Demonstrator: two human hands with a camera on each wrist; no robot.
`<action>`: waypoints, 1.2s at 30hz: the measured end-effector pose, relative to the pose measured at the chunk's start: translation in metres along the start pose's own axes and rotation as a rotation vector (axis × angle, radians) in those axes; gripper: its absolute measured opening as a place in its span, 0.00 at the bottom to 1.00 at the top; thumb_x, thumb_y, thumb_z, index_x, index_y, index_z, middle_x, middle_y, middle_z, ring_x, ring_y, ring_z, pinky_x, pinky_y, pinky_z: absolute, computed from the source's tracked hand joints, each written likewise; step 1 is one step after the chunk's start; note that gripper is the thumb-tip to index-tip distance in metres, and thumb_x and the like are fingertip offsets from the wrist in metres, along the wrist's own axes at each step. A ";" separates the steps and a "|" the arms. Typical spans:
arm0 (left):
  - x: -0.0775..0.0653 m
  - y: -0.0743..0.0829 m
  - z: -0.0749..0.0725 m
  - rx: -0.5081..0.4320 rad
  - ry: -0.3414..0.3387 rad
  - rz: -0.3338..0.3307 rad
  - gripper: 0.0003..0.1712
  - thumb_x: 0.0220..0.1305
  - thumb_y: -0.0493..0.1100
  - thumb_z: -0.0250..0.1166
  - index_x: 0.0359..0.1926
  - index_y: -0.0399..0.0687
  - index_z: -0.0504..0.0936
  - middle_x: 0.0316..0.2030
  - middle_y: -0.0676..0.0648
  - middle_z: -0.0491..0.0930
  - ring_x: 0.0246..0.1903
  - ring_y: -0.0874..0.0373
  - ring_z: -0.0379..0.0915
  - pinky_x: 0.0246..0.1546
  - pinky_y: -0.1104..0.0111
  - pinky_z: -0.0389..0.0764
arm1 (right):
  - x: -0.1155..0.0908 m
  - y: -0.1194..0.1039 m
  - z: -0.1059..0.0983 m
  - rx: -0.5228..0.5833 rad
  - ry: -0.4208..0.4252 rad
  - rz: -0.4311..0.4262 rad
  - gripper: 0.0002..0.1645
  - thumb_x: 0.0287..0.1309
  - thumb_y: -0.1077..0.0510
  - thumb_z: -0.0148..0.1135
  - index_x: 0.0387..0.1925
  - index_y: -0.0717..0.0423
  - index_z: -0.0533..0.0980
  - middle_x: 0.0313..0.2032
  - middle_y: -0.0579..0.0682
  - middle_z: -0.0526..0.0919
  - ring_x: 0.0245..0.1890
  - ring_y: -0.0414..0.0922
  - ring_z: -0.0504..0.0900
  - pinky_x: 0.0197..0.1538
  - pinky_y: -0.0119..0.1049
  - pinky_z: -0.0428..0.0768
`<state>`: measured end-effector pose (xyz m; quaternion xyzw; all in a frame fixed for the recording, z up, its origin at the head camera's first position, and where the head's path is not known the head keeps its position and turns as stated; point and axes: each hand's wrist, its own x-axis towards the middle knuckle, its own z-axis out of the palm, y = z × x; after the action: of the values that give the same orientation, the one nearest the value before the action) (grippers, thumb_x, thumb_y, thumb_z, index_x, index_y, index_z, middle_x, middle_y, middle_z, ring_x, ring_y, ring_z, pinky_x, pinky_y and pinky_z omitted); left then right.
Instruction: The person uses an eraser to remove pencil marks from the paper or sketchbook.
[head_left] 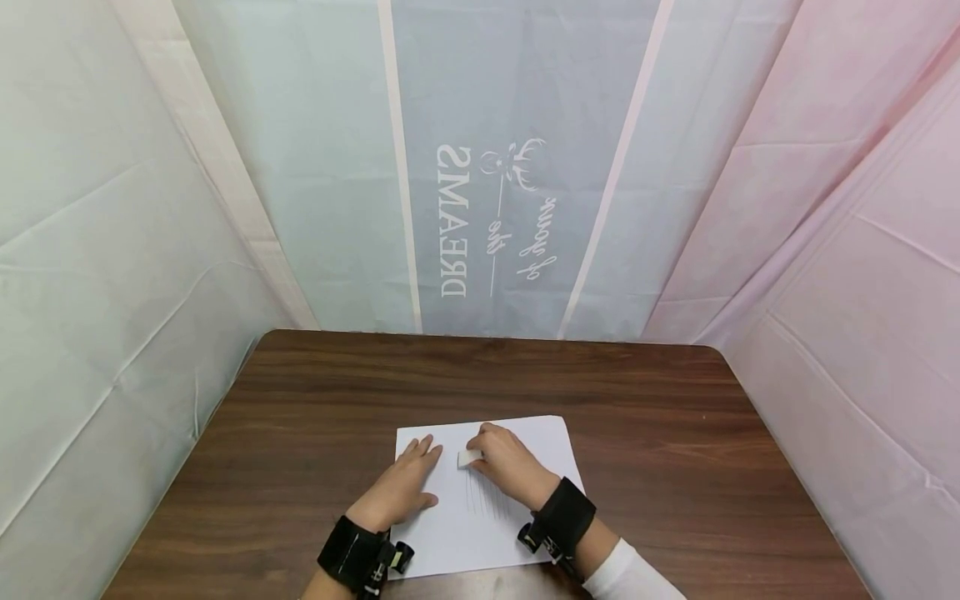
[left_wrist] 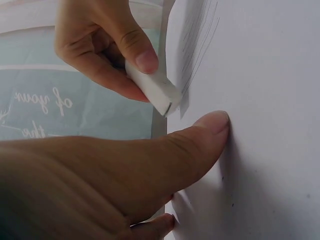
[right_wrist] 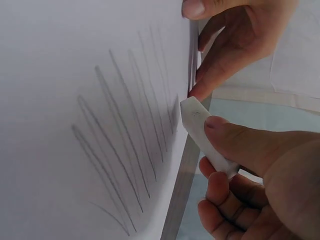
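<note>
Roughly midway between the side edges of the tabletop [head_left: 675, 433], the right hand [head_left: 513, 467] pinches an eraser [head_left: 469, 457] at the far end of pencil lines [right_wrist: 123, 132]. The left hand [head_left: 401, 487] lies straight-fingered on the paper [head_left: 457, 554]; pressing too lightly, it could let rubbing crumple everything.

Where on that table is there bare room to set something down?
The table has bare wood left and right of the paper, and beyond it to the back curtain. Crowded: the paper itself, with the left hand, right hand, white eraser and drawn lines.
</note>
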<state>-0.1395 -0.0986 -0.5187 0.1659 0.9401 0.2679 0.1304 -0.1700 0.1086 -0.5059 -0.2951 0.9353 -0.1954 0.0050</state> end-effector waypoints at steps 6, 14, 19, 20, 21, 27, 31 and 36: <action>-0.001 0.000 0.000 -0.013 0.000 -0.002 0.41 0.55 0.37 0.76 0.68 0.31 0.71 0.74 0.29 0.61 0.74 0.29 0.55 0.71 0.38 0.65 | 0.001 0.001 0.001 -0.019 -0.025 -0.029 0.13 0.56 0.61 0.74 0.44 0.58 0.87 0.34 0.49 0.84 0.32 0.35 0.77 0.36 0.26 0.78; -0.001 -0.001 0.001 -0.021 0.006 0.009 0.42 0.54 0.35 0.76 0.68 0.30 0.71 0.73 0.28 0.62 0.73 0.28 0.55 0.70 0.38 0.64 | 0.002 0.002 0.001 -0.100 -0.061 -0.075 0.13 0.56 0.61 0.73 0.45 0.52 0.88 0.33 0.48 0.82 0.30 0.33 0.71 0.35 0.24 0.75; -0.001 0.000 0.001 -0.019 0.001 -0.002 0.41 0.54 0.36 0.77 0.68 0.30 0.71 0.73 0.28 0.62 0.74 0.28 0.55 0.71 0.38 0.64 | 0.001 0.002 0.004 -0.150 -0.073 -0.087 0.13 0.58 0.59 0.72 0.46 0.48 0.88 0.31 0.46 0.78 0.27 0.33 0.67 0.32 0.23 0.71; -0.001 0.000 0.001 -0.017 0.001 -0.003 0.41 0.54 0.36 0.77 0.68 0.30 0.71 0.73 0.28 0.62 0.74 0.28 0.55 0.71 0.38 0.64 | 0.001 0.002 0.005 -0.155 -0.072 -0.087 0.13 0.58 0.59 0.72 0.45 0.48 0.88 0.30 0.46 0.78 0.27 0.33 0.67 0.32 0.23 0.71; -0.001 0.000 0.001 -0.017 0.000 -0.003 0.41 0.54 0.36 0.76 0.68 0.30 0.71 0.73 0.28 0.62 0.74 0.28 0.55 0.71 0.38 0.64 | 0.001 0.002 0.005 -0.158 -0.071 -0.087 0.12 0.58 0.59 0.72 0.45 0.48 0.89 0.30 0.46 0.78 0.27 0.33 0.66 0.32 0.23 0.71; -0.001 -0.002 0.001 -0.027 0.001 0.003 0.41 0.54 0.36 0.76 0.68 0.30 0.71 0.73 0.28 0.62 0.74 0.28 0.55 0.71 0.38 0.63 | 0.002 0.000 0.005 -0.184 -0.059 -0.098 0.11 0.57 0.60 0.73 0.42 0.50 0.89 0.31 0.46 0.78 0.27 0.32 0.68 0.33 0.24 0.74; -0.001 -0.002 0.001 -0.034 -0.001 0.004 0.41 0.54 0.36 0.76 0.68 0.30 0.71 0.73 0.28 0.61 0.74 0.28 0.54 0.71 0.38 0.63 | 0.002 0.000 0.004 -0.201 -0.056 -0.100 0.10 0.56 0.61 0.73 0.42 0.50 0.89 0.31 0.46 0.78 0.27 0.33 0.68 0.34 0.26 0.75; -0.001 -0.002 0.000 -0.040 -0.003 0.003 0.42 0.53 0.36 0.76 0.68 0.31 0.71 0.74 0.29 0.61 0.74 0.28 0.54 0.71 0.38 0.63 | 0.001 0.000 0.003 -0.216 -0.041 -0.114 0.10 0.56 0.61 0.73 0.41 0.50 0.89 0.30 0.46 0.77 0.27 0.33 0.69 0.35 0.27 0.76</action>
<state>-0.1390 -0.1006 -0.5193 0.1651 0.9340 0.2867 0.1347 -0.1706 0.1065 -0.5082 -0.3505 0.9323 -0.0873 -0.0186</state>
